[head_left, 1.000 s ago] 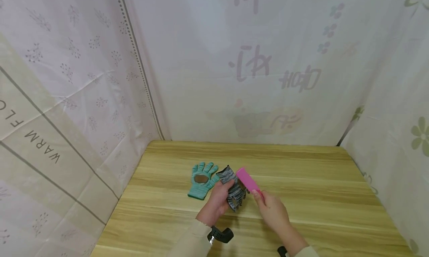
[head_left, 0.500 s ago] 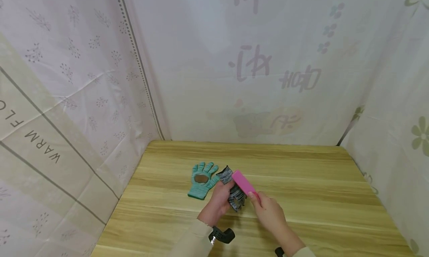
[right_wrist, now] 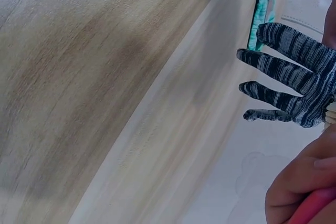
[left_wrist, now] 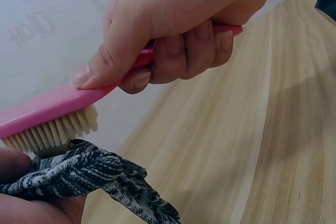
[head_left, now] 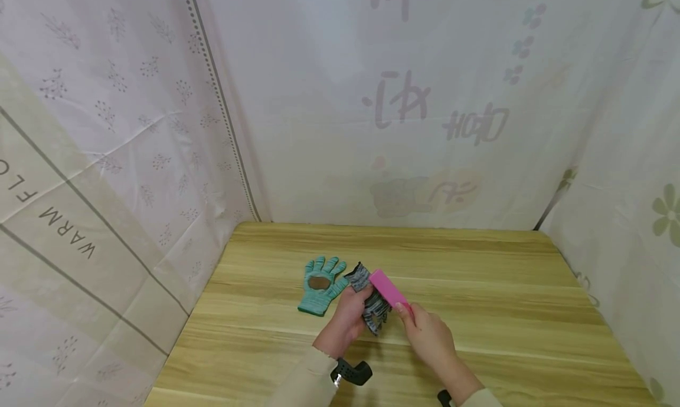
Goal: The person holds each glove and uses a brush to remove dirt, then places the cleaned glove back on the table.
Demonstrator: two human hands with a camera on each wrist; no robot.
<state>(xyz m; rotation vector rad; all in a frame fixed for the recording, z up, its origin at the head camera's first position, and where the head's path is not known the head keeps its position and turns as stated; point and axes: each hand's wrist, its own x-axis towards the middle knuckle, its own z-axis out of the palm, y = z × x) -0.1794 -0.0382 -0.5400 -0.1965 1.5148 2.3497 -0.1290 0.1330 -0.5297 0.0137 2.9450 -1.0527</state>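
Observation:
My left hand point(head_left: 349, 314) grips a black-and-grey knitted glove point(head_left: 376, 308), thumb on top, above the table. The glove's fingers point(right_wrist: 278, 74) hang free past the hand. In my right hand point(head_left: 429, 334) is a pink brush point(head_left: 389, 288), held by its handle with the thumb along its back. Pale bristles point(left_wrist: 52, 132) face down onto the glove in the left wrist view. Left of the hands, a green knitted glove point(head_left: 316, 301) lies flat with a brown oval patch point(head_left: 319, 283) on it.
The wooden table point(head_left: 478, 277) reaches back to a printed curtain point(head_left: 329, 159), with more curtain point(head_left: 133, 130) along the left side and on the right. Black camera straps point(head_left: 350, 372) sit on the wrists.
The brush has moved slightly left and down onto the glove, with the right hand following. The left hand has barely shifted. The green glove has stayed in place.

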